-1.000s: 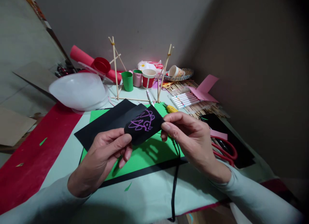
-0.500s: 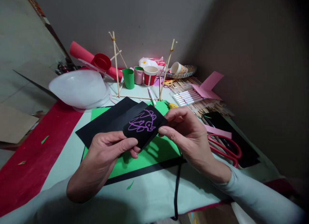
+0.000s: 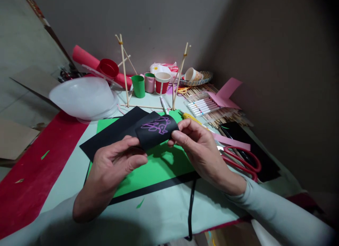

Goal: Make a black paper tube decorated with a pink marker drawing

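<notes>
A small piece of matt black paper (image 3: 156, 133), marked with glossy purple line work, is curving between the left hand (image 3: 116, 165) and right hand (image 3: 196, 147). Beneath it, a smooth matt green paper sheet (image 3: 159, 166) is lying over more matt black paper (image 3: 116, 131). A translucent, softly shining plastic bowl (image 3: 82, 97) is sitting nearby. Thin bare wooden sticks (image 3: 123, 69) are standing tied together. Scissors with glossy red plastic handles (image 3: 245, 163) are lying beside matt pink paper (image 3: 230, 142). Both sleeves are showing soft pale cloth.
</notes>
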A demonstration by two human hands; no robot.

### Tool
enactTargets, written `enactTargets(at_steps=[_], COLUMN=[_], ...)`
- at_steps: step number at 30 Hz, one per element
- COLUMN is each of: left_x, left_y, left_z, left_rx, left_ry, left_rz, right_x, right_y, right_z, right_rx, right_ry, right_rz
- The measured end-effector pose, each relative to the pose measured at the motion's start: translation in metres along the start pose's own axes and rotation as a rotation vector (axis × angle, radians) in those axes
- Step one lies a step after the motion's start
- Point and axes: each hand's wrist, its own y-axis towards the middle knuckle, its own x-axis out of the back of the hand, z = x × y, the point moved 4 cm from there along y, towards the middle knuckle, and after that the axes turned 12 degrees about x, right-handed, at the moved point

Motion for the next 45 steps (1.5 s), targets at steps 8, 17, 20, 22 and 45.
enactTargets(at_steps=[8,17,20,22,45], left_x=[0.011,0.027,0.027,0.023,0.010], left_y=[0.001,0.020,0.026,0.027,0.031], left_z=[-0.024,-0.028,-0.030,-0.031,-0.013], left_rx=[-0.334,-0.189,-0.164,-0.164,-0.044], left_ry=[0.286,0.207,0.270,0.339,0.325], left_rz=[-0.277,-0.055,0.051,0.126,0.305], right_x=[-0.019,-0.005,0.004,0.001,-0.011], right_y=[-0.016,-0.007,0.001,0.002,-0.002], right_z=[-0.008,0.005,0.020,0.028,0.011], right_rx=[-0.173,-0.099,0.102,0.165,-0.285], right_ry=[0.191,-0.164,-0.336,-0.439,-0.161], right_rz=[0.082,0.181,0.102,0.176,0.503])
